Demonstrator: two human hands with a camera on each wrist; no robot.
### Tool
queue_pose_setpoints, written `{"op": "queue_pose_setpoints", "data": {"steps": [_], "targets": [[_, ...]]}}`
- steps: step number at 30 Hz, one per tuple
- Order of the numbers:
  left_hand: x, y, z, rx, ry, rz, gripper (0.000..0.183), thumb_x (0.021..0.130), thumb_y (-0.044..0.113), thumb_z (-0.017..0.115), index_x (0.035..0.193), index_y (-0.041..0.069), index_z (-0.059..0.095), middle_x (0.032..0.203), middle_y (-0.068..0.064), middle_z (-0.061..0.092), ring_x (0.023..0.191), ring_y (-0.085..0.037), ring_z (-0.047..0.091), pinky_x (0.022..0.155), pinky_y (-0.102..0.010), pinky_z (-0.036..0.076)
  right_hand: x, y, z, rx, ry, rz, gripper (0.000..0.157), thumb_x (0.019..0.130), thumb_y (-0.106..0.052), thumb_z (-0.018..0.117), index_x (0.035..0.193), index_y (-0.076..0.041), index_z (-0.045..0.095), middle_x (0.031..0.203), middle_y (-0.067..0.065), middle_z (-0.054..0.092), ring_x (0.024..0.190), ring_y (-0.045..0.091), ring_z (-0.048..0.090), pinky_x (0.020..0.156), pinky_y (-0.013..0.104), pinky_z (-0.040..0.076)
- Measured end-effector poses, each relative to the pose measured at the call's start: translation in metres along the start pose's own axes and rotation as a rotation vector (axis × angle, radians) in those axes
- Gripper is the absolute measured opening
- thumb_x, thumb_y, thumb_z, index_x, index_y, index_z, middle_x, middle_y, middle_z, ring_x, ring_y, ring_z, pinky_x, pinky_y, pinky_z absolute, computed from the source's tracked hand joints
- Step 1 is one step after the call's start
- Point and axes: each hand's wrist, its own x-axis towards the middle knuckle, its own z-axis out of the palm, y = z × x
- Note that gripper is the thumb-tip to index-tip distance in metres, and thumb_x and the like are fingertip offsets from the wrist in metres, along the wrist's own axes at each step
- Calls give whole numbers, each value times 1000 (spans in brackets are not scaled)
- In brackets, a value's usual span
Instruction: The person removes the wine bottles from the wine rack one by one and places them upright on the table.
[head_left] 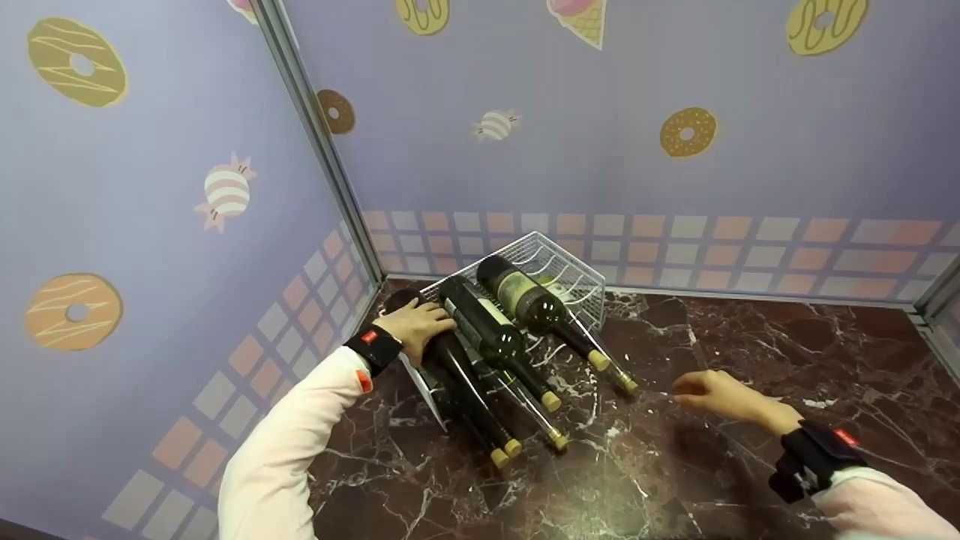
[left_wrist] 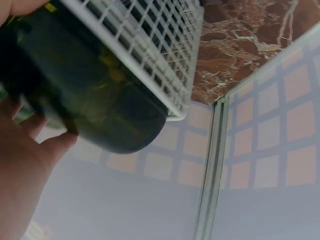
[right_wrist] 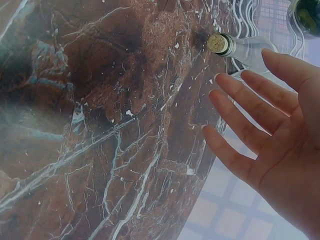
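Dark wine bottle: laid at the left end of the white wire rack, neck pointed out over the bench.
Left hand: wrapped round the bottle's body, presumably so that it is steadied against rolling.
Right hand: empty, fingers spread, held near the clear bottle.
Bottle's look: dark greenish glass, rounded base, slim neck, stopped with a pale cork.
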Motion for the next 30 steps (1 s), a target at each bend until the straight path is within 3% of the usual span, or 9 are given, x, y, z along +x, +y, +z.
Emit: {"op": "queue_pose_setpoints", "data": {"steps": [8,12,16,22,30], "targets": [[12,3,2,186,-41,106,82,50,19,94,121,12,52,120,-12,62,118,-31,58,103,-51,46,3,-1,5,-6,4,6,29,93,-20,66,106,5,69,97,15,75,86,26,71,75,33,57],[18,0,4,207,-64,121,79,50,23,93,118,13,55,116,-9,64,113,-28,60,100,-44,47,3,-1,8,15,0,3,29,94,-20,65,107,6,68,97,15,75,84,23,71,73,30,57],[19,-4,9,203,-45,162,81,48,27,94,118,14,57,113,-8,65,109,-27,62,99,-40,47,3,0,10,39,-7,5,28,94,-19,65,106,6,68,95,15,75,82,18,70,71,27,56],[16,-6,13,216,32,234,83,44,34,95,115,15,58,109,-7,65,105,-28,61,93,-40,49,-1,3,11,52,-11,15,27,95,-17,64,107,6,68,95,15,75,81,17,70,67,25,54],[8,-5,7,104,96,162,86,45,24,95,121,15,57,119,-9,60,113,-31,55,100,-56,45,-4,7,5,11,21,8,26,94,-18,65,104,5,70,94,14,75,79,17,69,65,26,53]]}}
